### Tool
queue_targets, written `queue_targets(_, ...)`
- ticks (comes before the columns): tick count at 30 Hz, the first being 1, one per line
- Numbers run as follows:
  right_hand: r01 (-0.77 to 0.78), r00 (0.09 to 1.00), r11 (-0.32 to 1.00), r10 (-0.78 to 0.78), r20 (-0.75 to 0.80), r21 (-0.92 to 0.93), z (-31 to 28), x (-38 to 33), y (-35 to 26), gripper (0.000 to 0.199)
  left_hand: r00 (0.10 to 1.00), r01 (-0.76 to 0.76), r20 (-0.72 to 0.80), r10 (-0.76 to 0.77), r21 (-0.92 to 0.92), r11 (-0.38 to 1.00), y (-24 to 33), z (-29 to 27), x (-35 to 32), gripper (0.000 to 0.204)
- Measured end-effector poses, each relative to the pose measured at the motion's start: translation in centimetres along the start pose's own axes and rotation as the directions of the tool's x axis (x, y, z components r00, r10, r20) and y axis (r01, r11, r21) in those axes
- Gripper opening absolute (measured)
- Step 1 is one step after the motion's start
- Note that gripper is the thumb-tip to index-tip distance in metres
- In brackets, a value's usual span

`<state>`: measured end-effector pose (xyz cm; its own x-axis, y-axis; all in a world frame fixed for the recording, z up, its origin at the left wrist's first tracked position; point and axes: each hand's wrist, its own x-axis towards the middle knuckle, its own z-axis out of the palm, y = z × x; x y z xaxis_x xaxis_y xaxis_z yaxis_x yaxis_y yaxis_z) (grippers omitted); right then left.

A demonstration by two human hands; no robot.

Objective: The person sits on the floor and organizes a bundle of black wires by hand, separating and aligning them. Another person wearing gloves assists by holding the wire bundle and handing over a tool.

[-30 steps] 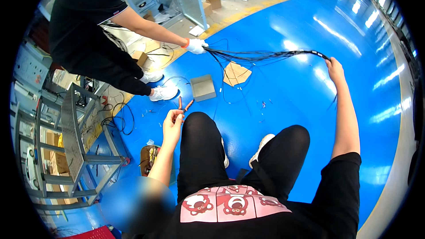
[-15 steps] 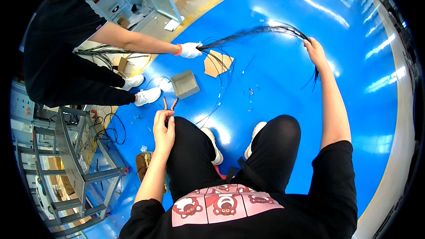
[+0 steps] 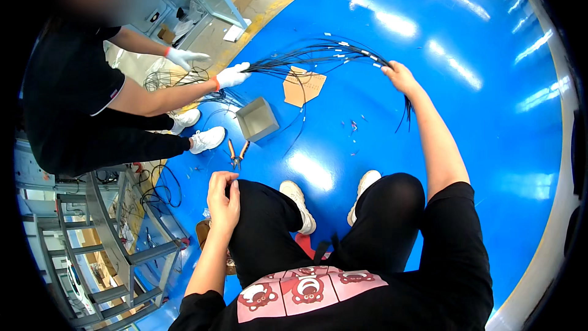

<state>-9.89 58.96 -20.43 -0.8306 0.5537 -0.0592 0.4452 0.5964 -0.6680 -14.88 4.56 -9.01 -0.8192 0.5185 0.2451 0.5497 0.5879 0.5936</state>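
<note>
Head view, looking down past the person's black-trousered knees to a glossy blue floor (image 3: pixel 465 147); compared with a second ago the right hand (image 3: pixel 398 75) has swung out and upward, and the bundle of black wires (image 3: pixel 306 58) now arches higher and tauter between it and a co-worker's white-gloved hand (image 3: pixel 233 75); I judge from this that the two people are pulling the strands straight between them, so the bundle is being drawn out and not left slack. The right hand's fingers are curled closed around the wire ends; loose tails hang below the fingers, toward the person's knee. The wires are thin, dark and many, fanning apart beyond the fingertips, with small pale tags near the top of the arc; they gather into a tighter bunch at the gloved hand. The left hand (image 3: pixel 223 199) has dropped from the pliers (image 3: pixel 237 154) to rest on the left knee; its fingers are bent loosely together, holding nothing that I can see; the pliers lie on the floor just beyond those fingertips. Further out from them sit a small grey box (image 3: pixel 257 119) and a scrap of brown cardboard (image 3: pixel 304 86), under the wire span.
</note>
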Motion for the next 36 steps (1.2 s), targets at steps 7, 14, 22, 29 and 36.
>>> queue_targets(7, -0.039, 0.999, 0.999, 0.039, 0.018, 0.012, 5.8, 4.0, -0.1, 0.031, 0.999, 0.016, 0.031, -0.018, 0.052, 0.998, 0.7, 0.4, 0.9, 0.01)
queue_targets(14, 0.06, 0.984, 0.973, -0.02, 0.179, -0.221, 11.5, 6.9, -1.1, 0.025, 0.998, 0.012, 0.056, -0.017, 0.084, 0.996, 1.2, 0.6, 2.1, 0.009)
queue_targets(22, 0.111, 0.974, 0.973, -0.066, 0.216, -0.202, 15.0, 8.6, -4.9, 0.024, 0.997, -0.004, 0.083, -0.006, 0.117, 0.993, 1.5, 0.9, 2.9, 0.01)
queue_targets(29, 0.118, 0.946, 0.973, -0.051, 0.319, -0.196, 18.9, 10.2, -6.7, 0.03, 0.994, 0.008, 0.107, -0.024, 0.151, 0.988, 1.4, 0.7, 3.1, 0.011)
queue_targets(36, 0.091, 0.908, 0.995, -0.069, 0.414, -0.033, 23.8, 10.1, -7.4, 0.037, 0.992, 0.046, 0.112, -0.064, 0.151, 0.987, 1.3, 0.6, 3.4, 0.011)
